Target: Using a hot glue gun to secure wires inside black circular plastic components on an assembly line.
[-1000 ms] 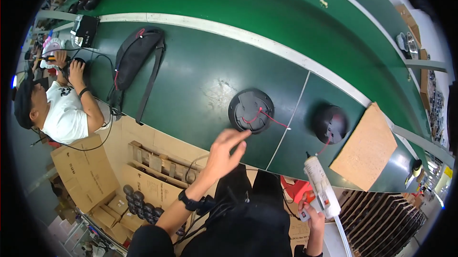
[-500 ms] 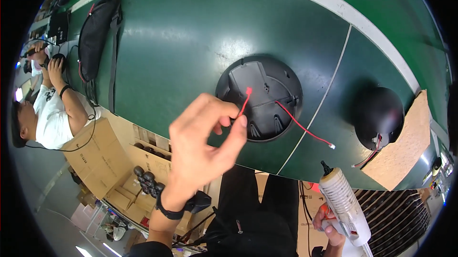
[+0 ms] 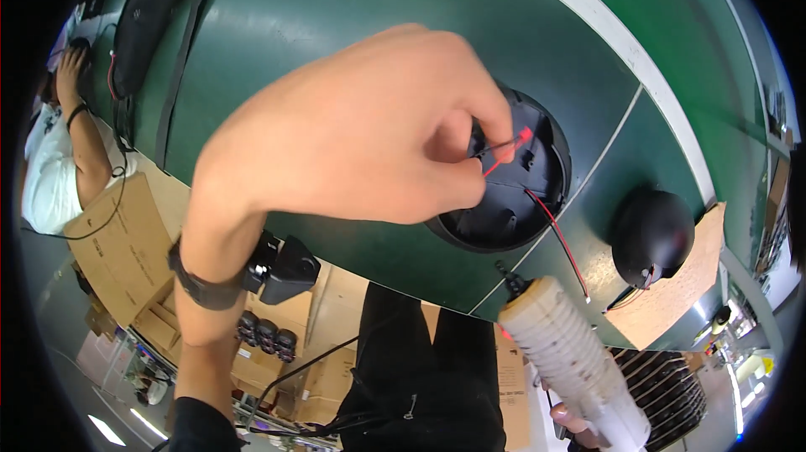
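Over the green table, my left hand pinches a thin red-and-black wire lead between thumb and fingertips. A small red connector at the lead's end sticks out past the fingers. Beneath it lies a round black plastic housing, partly covered by the hand. A second red-and-black wire with a white plug runs out of the housing toward the table's near edge. At the lower right, my right hand grips a white ribbed glue gun, its black nozzle pointing up toward the housing. Most of that hand is hidden behind the gun.
A black dome with wires rests by a cardboard piece on the right. A black bag with a strap lies far left, near a co-worker's hand. Open cardboard boxes stand below the table's left edge.
My left hand has moved up, right and closer to the camera, still pinching the lead. The glue gun has come a little left and nearer the housing. The whole view has shifted.
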{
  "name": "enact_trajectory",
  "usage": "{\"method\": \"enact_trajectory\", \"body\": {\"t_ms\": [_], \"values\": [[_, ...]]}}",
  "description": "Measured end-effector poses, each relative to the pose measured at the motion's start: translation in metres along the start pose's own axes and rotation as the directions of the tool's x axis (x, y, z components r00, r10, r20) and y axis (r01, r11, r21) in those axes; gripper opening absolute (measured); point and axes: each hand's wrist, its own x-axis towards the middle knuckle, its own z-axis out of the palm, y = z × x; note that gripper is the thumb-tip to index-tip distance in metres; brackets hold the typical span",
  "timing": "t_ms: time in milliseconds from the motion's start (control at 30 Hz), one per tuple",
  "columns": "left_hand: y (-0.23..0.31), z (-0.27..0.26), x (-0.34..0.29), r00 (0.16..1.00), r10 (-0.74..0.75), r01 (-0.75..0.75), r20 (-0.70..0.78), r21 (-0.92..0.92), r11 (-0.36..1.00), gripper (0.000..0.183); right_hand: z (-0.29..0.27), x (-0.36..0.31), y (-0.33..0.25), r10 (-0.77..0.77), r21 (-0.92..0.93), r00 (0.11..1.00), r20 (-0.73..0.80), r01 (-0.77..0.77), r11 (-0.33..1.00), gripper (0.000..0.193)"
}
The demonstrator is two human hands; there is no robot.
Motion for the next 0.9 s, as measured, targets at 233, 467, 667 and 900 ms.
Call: {"method": "enact_trajectory", "body": {"t_ms": [233,467,667,900], "values": [[-0.003,-0.026,0.021,0.903,-0.058,0.188,0.427,-0.269,0.945,0.006,-0.004,0.048,-0.014,0.344,-0.063,0.928,-0.14,-0.356,0.933,0.06],[-0.026,-0.021,0.044,0.97,0.142,-0.072,0.197,-0.327,0.942,0.014,0.074,0.145,-0.009,0.622,-0.087,0.694,-0.364,-0.69,0.719,0.06],[-0.046,0.007,0.062,0.938,0.331,-0.343,-0.1,-0.148,0.927,0.018,0.086,0.165,-0.028,0.796,-0.142,0.4,-0.455,-0.915,0.379,0.058],[-0.046,0.015,0.059,0.942,0.276,-0.306,-0.192,-0.143,0.941,0.014,0.074,0.174,-0.031,0.811,-0.384,0.57,-0.133,-0.784,0.488,0.02]]}}
